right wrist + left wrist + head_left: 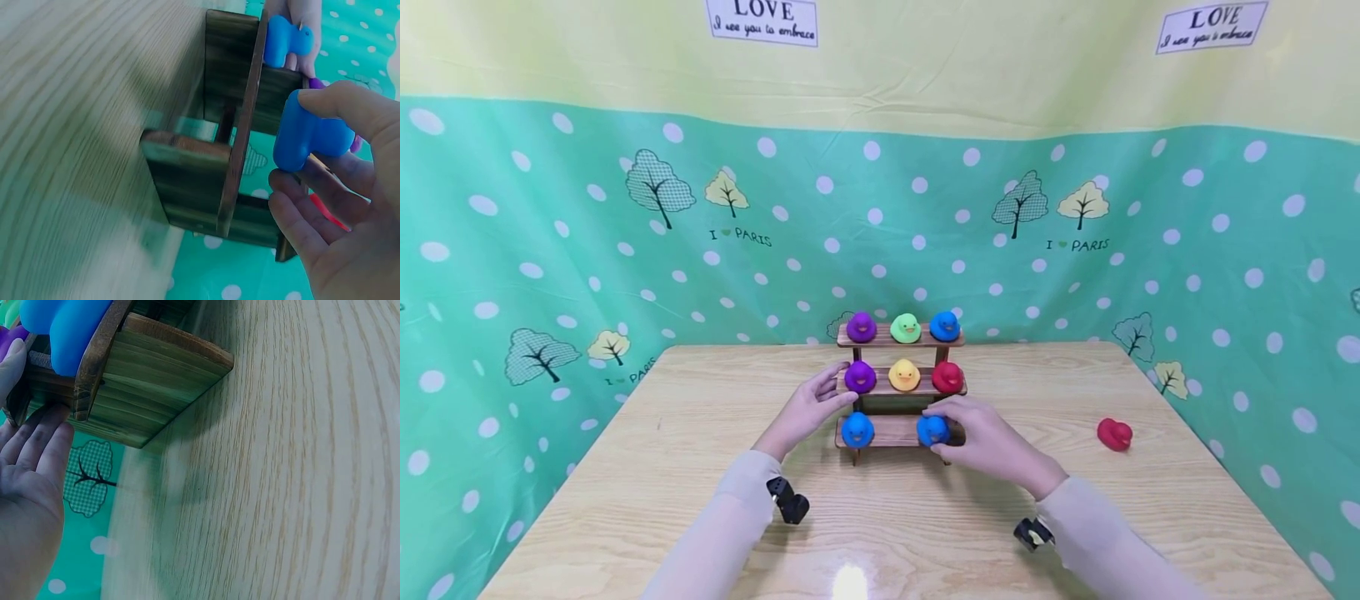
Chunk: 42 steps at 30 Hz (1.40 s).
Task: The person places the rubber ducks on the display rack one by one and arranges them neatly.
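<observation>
A three-tier wooden display stand (891, 427) holds small rubber ducks. My right hand (988, 442) pinches a blue rubber duck (294, 134) between thumb and fingers; the right wrist view shows a gap between it and the bottom shelf. Another blue duck (857, 431) sits at that shelf's left end. My left hand (808, 408) grips the stand's left side, thumb in front and fingers (47, 440) behind, beside the purple duck (861, 377) of the middle shelf. Next to that duck are a yellow duck (904, 376) and a red duck (948, 377).
On the top shelf sit a purple duck (861, 327), a green duck (906, 328) and a blue duck (945, 326). Another red duck (1115, 434) lies on the wooden table (700, 467) at the right. A patterned cloth (880, 192) hangs behind the table.
</observation>
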Each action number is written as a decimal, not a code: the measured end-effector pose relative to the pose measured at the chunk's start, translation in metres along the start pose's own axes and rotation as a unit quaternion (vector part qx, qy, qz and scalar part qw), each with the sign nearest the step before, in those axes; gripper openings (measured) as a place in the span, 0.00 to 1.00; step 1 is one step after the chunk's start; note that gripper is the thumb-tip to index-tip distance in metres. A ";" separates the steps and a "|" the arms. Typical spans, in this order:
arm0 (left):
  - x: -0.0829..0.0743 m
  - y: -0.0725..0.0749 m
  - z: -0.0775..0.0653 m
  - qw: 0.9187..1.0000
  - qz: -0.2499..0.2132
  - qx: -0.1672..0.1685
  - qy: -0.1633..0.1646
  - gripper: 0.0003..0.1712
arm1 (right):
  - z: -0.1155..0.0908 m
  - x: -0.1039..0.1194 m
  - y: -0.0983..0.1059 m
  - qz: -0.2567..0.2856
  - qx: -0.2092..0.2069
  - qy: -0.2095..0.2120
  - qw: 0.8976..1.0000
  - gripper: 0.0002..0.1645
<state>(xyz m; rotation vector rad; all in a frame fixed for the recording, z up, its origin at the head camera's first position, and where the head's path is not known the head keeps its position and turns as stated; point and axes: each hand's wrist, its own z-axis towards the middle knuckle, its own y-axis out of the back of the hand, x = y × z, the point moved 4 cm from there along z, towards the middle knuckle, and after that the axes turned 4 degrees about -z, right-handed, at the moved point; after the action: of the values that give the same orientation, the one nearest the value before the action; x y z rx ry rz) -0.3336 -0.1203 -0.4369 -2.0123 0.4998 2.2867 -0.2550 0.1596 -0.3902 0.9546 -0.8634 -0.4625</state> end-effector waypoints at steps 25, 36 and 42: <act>0.000 0.000 -0.001 1.000 -0.004 0.000 0.007 0.45 | 0.024 0.005 -0.027 0.033 0.034 0.005 0.999 0.29; -0.002 -0.002 0.000 1.000 -0.015 0.002 -0.001 0.43 | 0.025 0.005 -0.031 0.039 0.029 0.013 0.999 0.29; -0.001 -0.002 0.000 1.000 -0.012 0.001 -0.002 0.42 | 0.024 0.005 -0.031 0.043 0.032 0.010 0.998 0.29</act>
<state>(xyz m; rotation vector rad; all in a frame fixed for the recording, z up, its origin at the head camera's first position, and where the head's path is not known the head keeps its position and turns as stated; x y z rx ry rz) -0.3325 -0.1180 -0.4361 -2.0003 0.4740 2.2761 -0.2710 0.1274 -0.4071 0.9753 -0.9018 -0.3518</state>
